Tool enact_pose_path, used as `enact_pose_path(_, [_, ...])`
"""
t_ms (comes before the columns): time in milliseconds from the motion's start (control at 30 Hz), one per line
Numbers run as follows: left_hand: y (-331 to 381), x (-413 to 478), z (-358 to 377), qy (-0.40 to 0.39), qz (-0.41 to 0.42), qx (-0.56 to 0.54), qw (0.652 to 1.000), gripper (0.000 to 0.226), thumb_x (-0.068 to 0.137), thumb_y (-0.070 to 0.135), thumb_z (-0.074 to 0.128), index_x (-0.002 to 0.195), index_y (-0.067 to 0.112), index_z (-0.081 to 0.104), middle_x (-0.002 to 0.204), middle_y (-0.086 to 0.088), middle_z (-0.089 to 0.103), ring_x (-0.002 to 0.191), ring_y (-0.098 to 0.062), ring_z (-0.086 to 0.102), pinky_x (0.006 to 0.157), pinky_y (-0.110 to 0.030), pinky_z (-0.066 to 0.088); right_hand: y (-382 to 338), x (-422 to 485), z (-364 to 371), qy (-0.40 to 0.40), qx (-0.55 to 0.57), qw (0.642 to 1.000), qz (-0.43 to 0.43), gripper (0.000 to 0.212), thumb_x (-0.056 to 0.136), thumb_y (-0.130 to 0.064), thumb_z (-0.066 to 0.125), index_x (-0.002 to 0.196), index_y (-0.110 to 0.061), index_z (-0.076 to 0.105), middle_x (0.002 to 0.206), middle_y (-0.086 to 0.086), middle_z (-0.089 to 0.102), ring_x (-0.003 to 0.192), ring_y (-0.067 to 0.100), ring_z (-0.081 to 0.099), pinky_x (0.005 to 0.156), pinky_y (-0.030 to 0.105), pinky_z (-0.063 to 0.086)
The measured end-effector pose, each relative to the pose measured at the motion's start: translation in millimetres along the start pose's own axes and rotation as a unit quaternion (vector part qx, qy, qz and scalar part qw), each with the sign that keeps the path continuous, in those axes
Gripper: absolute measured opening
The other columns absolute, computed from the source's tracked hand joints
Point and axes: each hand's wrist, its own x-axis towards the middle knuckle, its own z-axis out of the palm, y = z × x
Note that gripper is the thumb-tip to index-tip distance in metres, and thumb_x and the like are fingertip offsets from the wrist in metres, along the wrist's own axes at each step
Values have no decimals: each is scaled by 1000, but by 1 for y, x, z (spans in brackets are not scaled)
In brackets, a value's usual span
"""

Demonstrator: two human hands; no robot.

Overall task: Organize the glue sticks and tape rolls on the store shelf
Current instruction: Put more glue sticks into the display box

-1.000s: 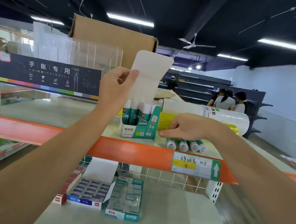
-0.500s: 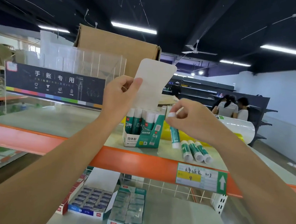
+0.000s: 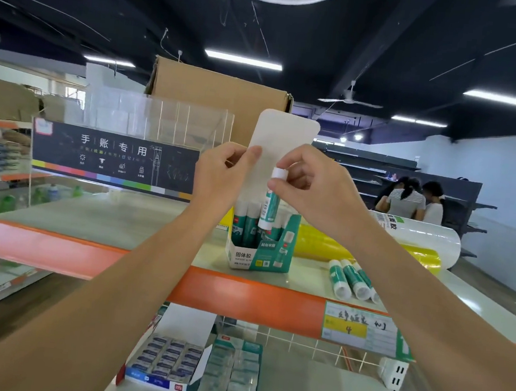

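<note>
The right hand pinches a glue stick near its white cap between thumb and fingertips, holding it upright just above the open box. The left hand pinches the box's tall white flap between thumb and forefinger, holding it up behind the stick. The box stands on the shelf near its orange front edge, with more green-and-white sticks upright inside. Just right of the box, three loose sticks lie side by side on the shelf, caps toward the camera. Behind them lie a yellow tape roll and a white roll. On the lower shelf are two open boxes of small packets.
</note>
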Motion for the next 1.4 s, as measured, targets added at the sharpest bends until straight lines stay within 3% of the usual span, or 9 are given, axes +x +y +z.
enact_pose_path(333, [-2, 3, 0, -8, 7, -15, 1000, 21, 90, 31, 61, 80, 14, 70, 66, 9, 61, 56, 6, 50, 56, -8, 39, 8, 6, 18, -51, -57, 997, -14, 24, 75, -25, 77, 89, -19, 59, 84, -8, 66, 77, 12, 66, 76, 32, 55])
enact_pose_path(633, [-1, 1, -1, -7, 15, -18, 1000, 21, 90, 30, 61, 80, 13, 70, 67, 9, 60, 57, 8, 50, 58, -6, 39, 10, 2, 26, -97, -127, 987, -23, 19, 74, -26, 76, 80, -20, 60, 84, -5, 66, 78, 9, 60, 65, 22, 47])
enact_pose_path(867, [-2, 0, 0, -11, 11, -25, 1000, 20, 89, 30, 62, 77, 15, 69, 66, 9, 60, 56, 4, 48, 58, -9, 39, 8, -3, 32, -62, -162, 984, -27, 22, 73, -30, 77, 83, -16, 62, 83, -5, 64, 80, 13, 57, 68, 29, 47])
enact_pose_path(1033, [-2, 0, -1, -9, 7, -23, 1000, 20, 89, 31, 62, 77, 16, 69, 66, 11, 60, 58, 6, 50, 58, -7, 39, 11, -7, 29, -68, -148, 986, -28, 15, 76, -25, 75, 84, -16, 66, 83, -7, 62, 80, 12, 54, 65, 16, 38])
enact_pose_path(1100, [-2, -1, -1, -12, 7, -23, 1000, 20, 89, 31, 61, 78, 16, 69, 66, 11, 60, 58, 7, 50, 57, -6, 39, 13, -9, 29, -71, -158, 984, -34, 16, 77, -26, 74, 88, -17, 68, 85, -10, 60, 84, 10, 51, 68, 12, 36])
enact_pose_path(1267, [0, -3, -1, -17, 13, -27, 999, 19, 89, 32, 61, 80, 18, 69, 65, 12, 60, 58, 8, 50, 58, -6, 38, 16, -10, 21, -87, -157, 982, -52, 20, 83, -33, 67, 100, -22, 69, 101, -10, 63, 97, 7, 55, 86, 23, 43])
enact_pose_path(1400, [0, -4, -2, -20, 15, -19, 1000, 20, 89, 34, 60, 82, 19, 70, 71, 10, 64, 61, 4, 52, 58, -8, 40, 21, -19, 4, -49, -145, 987, -57, 19, 86, -29, 65, 104, -25, 69, 99, -14, 61, 90, 3, 56, 82, 19, 44])
